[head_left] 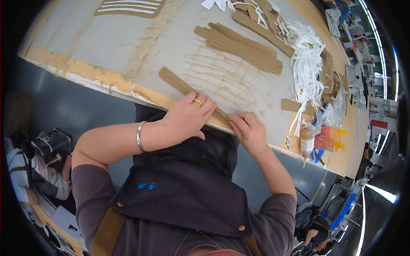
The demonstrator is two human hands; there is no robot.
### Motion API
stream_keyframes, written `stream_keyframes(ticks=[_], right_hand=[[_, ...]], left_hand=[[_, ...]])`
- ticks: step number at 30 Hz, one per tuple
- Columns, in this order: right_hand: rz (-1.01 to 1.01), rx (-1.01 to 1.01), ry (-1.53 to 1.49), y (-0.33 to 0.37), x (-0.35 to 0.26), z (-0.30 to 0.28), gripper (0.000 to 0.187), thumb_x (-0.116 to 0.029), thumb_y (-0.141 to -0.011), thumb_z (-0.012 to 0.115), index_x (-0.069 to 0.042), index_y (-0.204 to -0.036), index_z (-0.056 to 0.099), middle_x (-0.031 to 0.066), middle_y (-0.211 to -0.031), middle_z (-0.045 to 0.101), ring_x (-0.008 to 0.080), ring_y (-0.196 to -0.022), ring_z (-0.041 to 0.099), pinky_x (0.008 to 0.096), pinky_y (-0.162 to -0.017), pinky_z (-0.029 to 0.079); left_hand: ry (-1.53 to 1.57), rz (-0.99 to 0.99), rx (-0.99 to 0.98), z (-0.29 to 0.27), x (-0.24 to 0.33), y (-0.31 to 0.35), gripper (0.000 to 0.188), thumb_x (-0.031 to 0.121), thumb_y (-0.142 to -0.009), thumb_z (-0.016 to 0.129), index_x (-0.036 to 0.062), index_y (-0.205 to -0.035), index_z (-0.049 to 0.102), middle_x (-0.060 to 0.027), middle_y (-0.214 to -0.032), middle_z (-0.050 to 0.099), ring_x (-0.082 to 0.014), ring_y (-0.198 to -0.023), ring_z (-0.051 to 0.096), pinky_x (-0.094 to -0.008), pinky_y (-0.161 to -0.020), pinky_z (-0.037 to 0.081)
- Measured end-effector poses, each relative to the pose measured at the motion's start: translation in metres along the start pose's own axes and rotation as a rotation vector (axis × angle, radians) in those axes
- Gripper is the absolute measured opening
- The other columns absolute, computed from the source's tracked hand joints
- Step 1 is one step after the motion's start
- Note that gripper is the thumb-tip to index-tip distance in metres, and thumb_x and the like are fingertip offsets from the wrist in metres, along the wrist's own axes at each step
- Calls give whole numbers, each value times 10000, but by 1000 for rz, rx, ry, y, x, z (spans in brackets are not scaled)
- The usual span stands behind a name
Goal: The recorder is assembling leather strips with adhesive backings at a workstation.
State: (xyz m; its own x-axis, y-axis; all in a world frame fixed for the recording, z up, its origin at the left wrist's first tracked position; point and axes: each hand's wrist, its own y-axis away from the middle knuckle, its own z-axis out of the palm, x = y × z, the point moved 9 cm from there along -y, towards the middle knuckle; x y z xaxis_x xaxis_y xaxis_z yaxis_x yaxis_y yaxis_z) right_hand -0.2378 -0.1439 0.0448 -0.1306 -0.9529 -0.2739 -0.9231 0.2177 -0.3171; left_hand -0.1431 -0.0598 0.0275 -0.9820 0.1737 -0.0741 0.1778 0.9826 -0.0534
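A long, narrow brown strip of sheet material lies slantwise along the table's near edge. My left hand, wearing a ring and a bangle, rests over its middle with bent fingers close together, pressing it down. The left thumb hangs apart, below the table edge. At the strip's right end, my right hand pinches with thumb and forefinger; the exact tip is covered by the fingers. Farther back lies a loose stack of similar brown strips.
The worn table carries a brown piece with white stripes at far left. Toward the right are a tangled heap of white strips, a single brown piece, a nozzle bottle and a reddish container. People sit beyond.
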Motion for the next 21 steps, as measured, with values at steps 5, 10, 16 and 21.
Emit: stream_keyframes(ticks=[5, 10, 16, 21], right_hand=[[37, -14, 10, 15, 7, -7, 246, -74, -773, 751, -96, -1015, 714, 31, -837, 575, 207, -747, 584, 326, -621, 509], [75, -17, 3, 25, 10, -11, 282, -44, -747, 747, -93, -1023, 718, 31, -860, 580, 210, -761, 586, 330, -635, 517], [130, -28, 22, 43, 16, -16, 362, -60, -719, 759, -133, -1072, 722, 30, -916, 587, 207, -774, 578, 325, -638, 507], [170, -51, 38, 45, 10, -8, 435, -134, -725, 776, -162, -1154, 707, 34, -991, 580, 219, -819, 556, 339, -701, 489]], left_hand=[[51, 43, -13, 2, 21, -14, 919, 648, -653, 746, 41, -1311, 541, -118, -1167, 559, -287, -1115, 545, -357, -941, 420], [70, 47, -1, 4, 37, -19, 923, 663, -659, 738, 71, -1341, 547, -125, -1200, 548, -349, -1089, 585, -372, -912, 449], [10, 72, -23, 7, 52, -17, 967, 663, -679, 733, 152, -1459, 478, -118, -1267, 519, -459, -1099, 593, -406, -856, 495], [116, -26, -24, 10, 36, -8, 921, 610, -713, 728, 93, -1434, 480, -105, -1369, 502, -380, -1260, 507, -444, -977, 435]])
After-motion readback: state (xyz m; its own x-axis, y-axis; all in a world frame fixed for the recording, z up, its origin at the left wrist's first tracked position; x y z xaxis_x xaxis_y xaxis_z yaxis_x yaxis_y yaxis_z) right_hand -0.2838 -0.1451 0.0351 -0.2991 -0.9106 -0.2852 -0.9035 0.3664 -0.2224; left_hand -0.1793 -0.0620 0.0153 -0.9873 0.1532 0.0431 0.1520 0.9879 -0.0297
